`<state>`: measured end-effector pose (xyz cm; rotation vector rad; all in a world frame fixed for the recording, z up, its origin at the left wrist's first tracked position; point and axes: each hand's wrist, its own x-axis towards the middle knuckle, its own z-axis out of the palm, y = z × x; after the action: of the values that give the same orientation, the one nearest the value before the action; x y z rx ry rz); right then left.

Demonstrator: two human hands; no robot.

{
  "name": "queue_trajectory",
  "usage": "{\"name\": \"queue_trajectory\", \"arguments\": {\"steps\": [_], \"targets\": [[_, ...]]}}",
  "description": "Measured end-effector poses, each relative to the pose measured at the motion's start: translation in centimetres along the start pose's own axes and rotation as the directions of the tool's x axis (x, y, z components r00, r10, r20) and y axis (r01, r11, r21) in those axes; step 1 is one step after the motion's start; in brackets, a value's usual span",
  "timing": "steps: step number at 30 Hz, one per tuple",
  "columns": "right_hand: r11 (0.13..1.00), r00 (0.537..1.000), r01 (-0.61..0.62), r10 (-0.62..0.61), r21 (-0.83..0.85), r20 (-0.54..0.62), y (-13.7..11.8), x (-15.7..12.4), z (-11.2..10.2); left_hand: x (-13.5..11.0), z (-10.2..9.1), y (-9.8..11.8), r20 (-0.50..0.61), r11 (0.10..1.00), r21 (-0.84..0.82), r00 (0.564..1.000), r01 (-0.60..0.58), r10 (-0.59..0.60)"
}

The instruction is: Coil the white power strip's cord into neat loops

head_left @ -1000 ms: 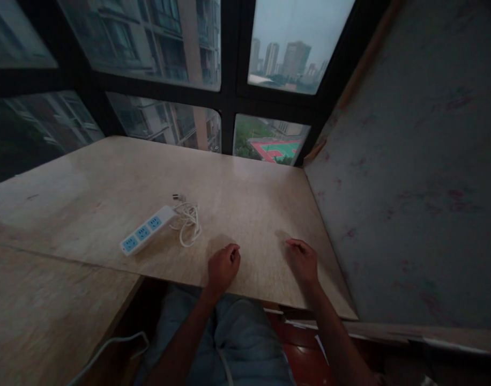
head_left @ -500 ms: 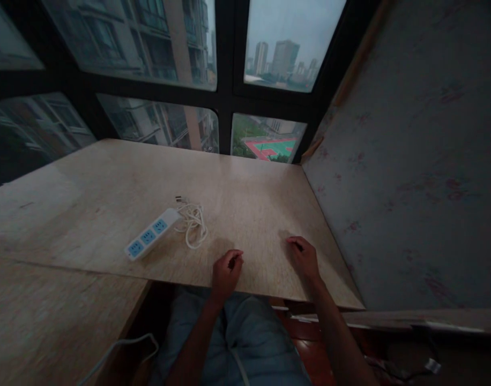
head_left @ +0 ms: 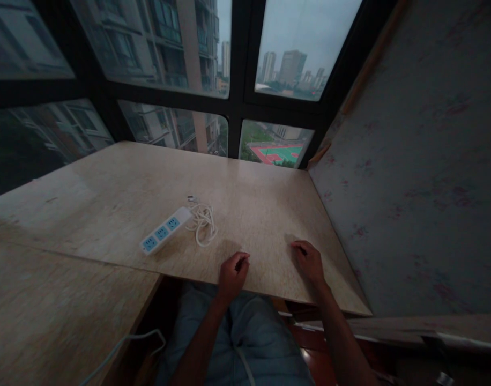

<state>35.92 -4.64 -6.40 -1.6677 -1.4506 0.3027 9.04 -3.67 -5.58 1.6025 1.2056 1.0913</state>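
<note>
Near the front edge of the stone-patterned tabletop (head_left: 261, 198), my left hand (head_left: 232, 274) is closed, thumb and fingers curled together in a loop with nothing visible inside. My right hand (head_left: 310, 261) is a short way to its right, its fingers also curled in, and no object shows in them. A white power strip (head_left: 163, 230) with blue socket faces lies to the left of my left hand, apart from it. Its white cord (head_left: 204, 222) is loosely coiled beside it, with the plug (head_left: 191, 199) at the far side of the coil.
Dark-framed windows (head_left: 237, 102) rise behind the tabletop. A flower-patterned wall (head_left: 410, 177) bounds the right side. Another surface (head_left: 48, 305) adjoins at the lower left, with a pale cable (head_left: 125, 339) hanging near its edge. My legs (head_left: 253, 338) are below the front edge.
The view has turned slightly, so the tabletop, power strip and windows appear farther right. Both hands keep nearly the same pose, and the power strip lies as before.
</note>
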Motion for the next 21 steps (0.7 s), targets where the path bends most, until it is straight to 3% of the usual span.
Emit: {"name": "queue_trajectory", "arguments": {"steps": [7,12,14,17,19,21], "targets": [[1.0,1.0,0.025,-0.025,0.005,0.0,0.2,0.0,0.0,0.0,0.0,-0.3,-0.013,0.999,-0.047,1.0,0.016,-0.017],[1.0,1.0,0.009,-0.009,0.015,0.012,0.3,-0.1,0.0,0.2,-0.7,-0.3,-0.065,0.96,-0.251,0.987,0.124,-0.144],[1.0,1.0,0.012,-0.012,0.028,0.018,0.3,-0.1,-0.1,0.3,-2.0,0.4,-0.125,0.941,-0.308,0.974,0.142,-0.188],[0.998,1.0,0.001,-0.002,0.057,0.018,0.2,-0.2,-0.1,0.7,-5.3,2.3,-0.285,0.956,-0.284,0.946,0.072,-0.156],[0.997,1.0,-0.016,0.015,0.079,0.012,0.2,-0.1,-0.1,1.6,-8.2,3.8,-0.424,0.986,-0.167,0.904,-0.013,-0.06],[0.995,1.0,-0.022,0.021,0.093,0.01,0.1,-0.1,-0.1,3.2,-11.2,4.8,-0.542,0.997,0.053,0.836,-0.058,0.077]]}}
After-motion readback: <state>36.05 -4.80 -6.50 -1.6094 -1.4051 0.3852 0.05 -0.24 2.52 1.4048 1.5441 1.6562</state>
